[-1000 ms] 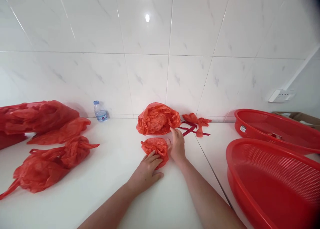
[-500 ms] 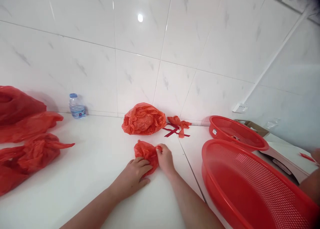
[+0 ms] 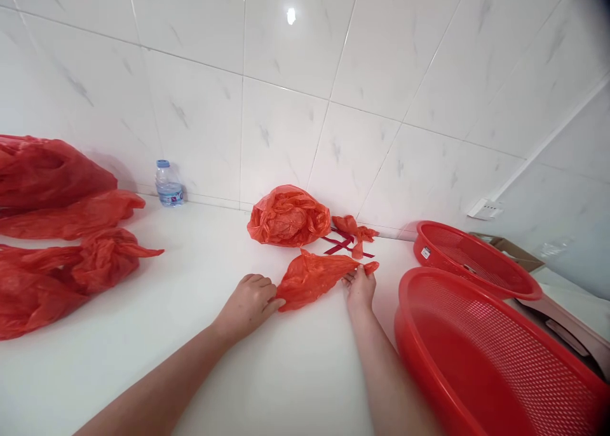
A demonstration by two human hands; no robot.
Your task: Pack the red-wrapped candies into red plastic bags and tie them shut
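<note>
A thin red plastic bag point(image 3: 317, 278) is stretched sideways between my two hands, just above or on the white table point(image 3: 214, 385). My left hand point(image 3: 250, 304) pinches its left end with the thumb and curled fingers. At the other end, my right hand point(image 3: 361, 286) grips the gathered corner, and a short tip pokes out past the fingers. Behind it, close to the wall, lies a crumpled red plastic bag point(image 3: 288, 217). Right of that are a small knotted piece of red plastic point(image 3: 355, 227) and dark red ribbon strips point(image 3: 340, 246).
Several red bags point(image 3: 52, 175) are heaped at the left. A water bottle point(image 3: 169, 185) stands by the tiled wall. On the right sit a large red plastic basket point(image 3: 469, 366) and another red basket point(image 3: 476, 258) behind it. A cardboard box point(image 3: 519, 255) and a socket point(image 3: 486, 209) are farther right.
The bunched bag has been pulled out lengthwise. My right hand has moved right with one end, while my left hand holds the other. The view has shifted, and the other person's hand is gone.
</note>
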